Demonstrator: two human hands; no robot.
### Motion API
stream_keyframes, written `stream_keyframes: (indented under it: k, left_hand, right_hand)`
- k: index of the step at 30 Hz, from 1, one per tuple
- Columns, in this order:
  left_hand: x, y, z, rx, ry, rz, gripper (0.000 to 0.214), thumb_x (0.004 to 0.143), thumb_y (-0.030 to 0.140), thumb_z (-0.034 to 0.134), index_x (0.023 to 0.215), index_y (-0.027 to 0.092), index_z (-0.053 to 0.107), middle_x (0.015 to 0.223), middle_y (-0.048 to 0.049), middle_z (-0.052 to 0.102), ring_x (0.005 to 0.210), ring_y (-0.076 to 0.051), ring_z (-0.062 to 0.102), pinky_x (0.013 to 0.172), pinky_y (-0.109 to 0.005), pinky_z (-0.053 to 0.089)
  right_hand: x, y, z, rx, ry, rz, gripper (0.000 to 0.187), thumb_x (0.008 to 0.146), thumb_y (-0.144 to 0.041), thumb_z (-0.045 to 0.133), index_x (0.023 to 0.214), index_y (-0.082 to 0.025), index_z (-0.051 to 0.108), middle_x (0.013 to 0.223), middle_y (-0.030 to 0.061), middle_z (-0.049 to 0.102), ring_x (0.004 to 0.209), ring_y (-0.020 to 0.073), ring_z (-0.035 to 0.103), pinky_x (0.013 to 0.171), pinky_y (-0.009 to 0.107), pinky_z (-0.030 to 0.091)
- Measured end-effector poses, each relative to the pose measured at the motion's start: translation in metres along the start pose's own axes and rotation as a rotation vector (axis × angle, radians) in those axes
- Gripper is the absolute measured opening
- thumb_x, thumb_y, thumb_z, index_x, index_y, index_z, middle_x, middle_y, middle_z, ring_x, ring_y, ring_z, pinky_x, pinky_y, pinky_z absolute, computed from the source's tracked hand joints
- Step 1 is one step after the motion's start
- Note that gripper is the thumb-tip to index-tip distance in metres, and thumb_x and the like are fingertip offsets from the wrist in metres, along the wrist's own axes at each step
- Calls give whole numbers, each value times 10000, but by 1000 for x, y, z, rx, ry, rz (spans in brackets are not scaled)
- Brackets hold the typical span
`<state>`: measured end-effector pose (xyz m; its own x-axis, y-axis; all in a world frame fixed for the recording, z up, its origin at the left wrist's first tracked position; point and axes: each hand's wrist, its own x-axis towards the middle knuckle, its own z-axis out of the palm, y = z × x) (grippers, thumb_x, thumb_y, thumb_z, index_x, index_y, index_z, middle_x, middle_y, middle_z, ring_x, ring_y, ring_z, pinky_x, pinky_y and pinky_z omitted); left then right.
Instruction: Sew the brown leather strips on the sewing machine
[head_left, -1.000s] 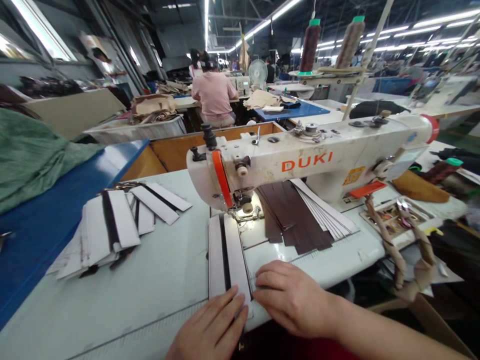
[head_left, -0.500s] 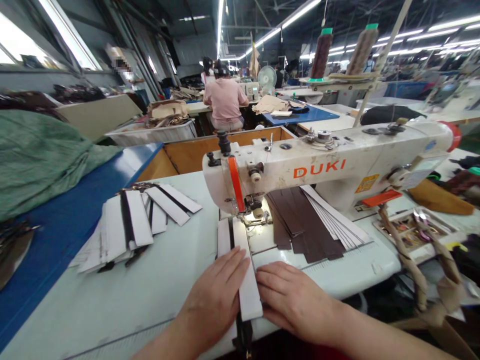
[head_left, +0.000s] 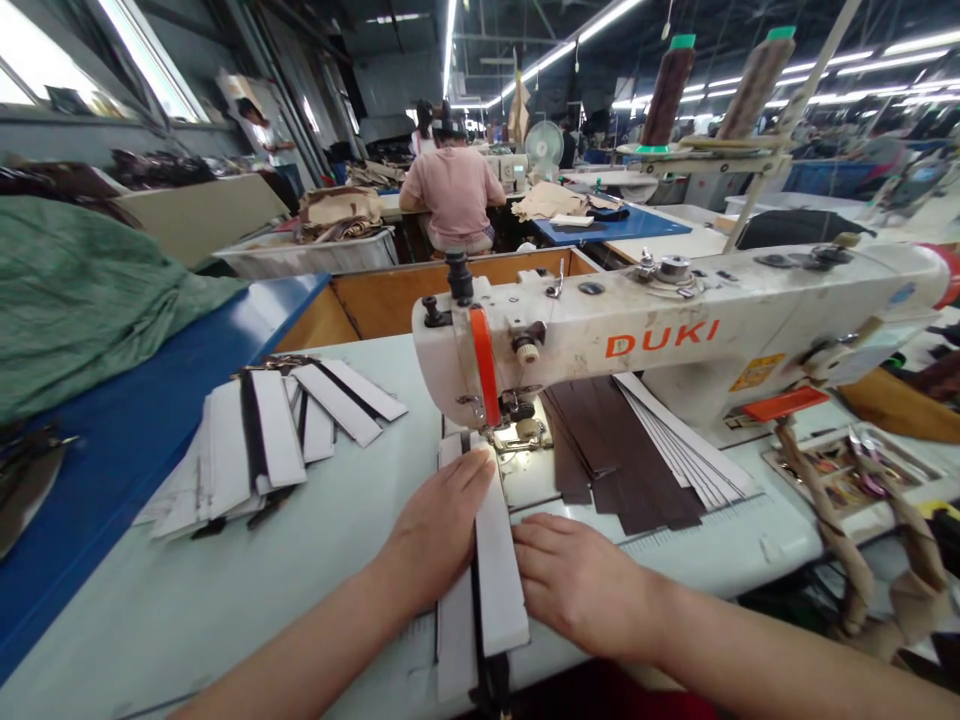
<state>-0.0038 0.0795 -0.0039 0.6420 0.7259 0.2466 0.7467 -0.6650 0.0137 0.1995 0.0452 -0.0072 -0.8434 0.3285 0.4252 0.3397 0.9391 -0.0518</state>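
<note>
1. The left hand (head_left: 448, 520) lies flat on the white strip (head_left: 501, 585), fingers straight, gripping nothing.
2. The right hand (head_left: 576, 583) is at the strip's right edge, fingers bent; I cannot tell if they pinch it.
3. The strip lies on the table (head_left: 360, 495), its far end by the sewing machine (head_left: 577, 340).

Glowing strip lights (head_left: 604, 28) run beneath a dark roof (head_left: 495, 14), with bright windows (head_left: 161, 62) at upper left, a grey wall (head_left: 394, 75) far back and a blue-topped table (head_left: 622, 230) at mid-distance.
</note>
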Motion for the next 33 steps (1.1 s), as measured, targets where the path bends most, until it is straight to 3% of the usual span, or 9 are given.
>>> stream_keyframes:
  k: [6, 15, 33]
  left_hand:
    - [1, 1, 0, 24, -2, 3, 428, 818, 82, 364, 1232, 69, 473, 1260, -175, 565, 1188, -248, 528, 989, -417, 451]
    - [-30, 22, -4, 226, 75, 108, 423, 818, 40, 319, 1197, 58, 507, 1193, -169, 618, 1121, -238, 588, 916, -364, 505]
    - [-34, 12, 4, 280, 142, 158, 435, 831, 79, 331, 1227, 51, 507, 1220, -185, 616, 1147, -243, 575, 910, -355, 509]
  right_hand:
    - [14, 0, 8, -52, -80, 200, 73, 878, -162, 586, 919, -117, 626, 994, 105, 641, 951, 246, 540, 870, 381, 454]
    - [7, -35, 7, 16, -71, 187, 182, 835, -263, 622, 934, -115, 654, 960, 98, 656, 937, 266, 561, 862, 373, 471]
    - [10, -31, 25, -42, 60, 183, 181, 874, -277, 583, 827, -120, 662, 914, 108, 693, 870, 240, 583, 805, 337, 472]
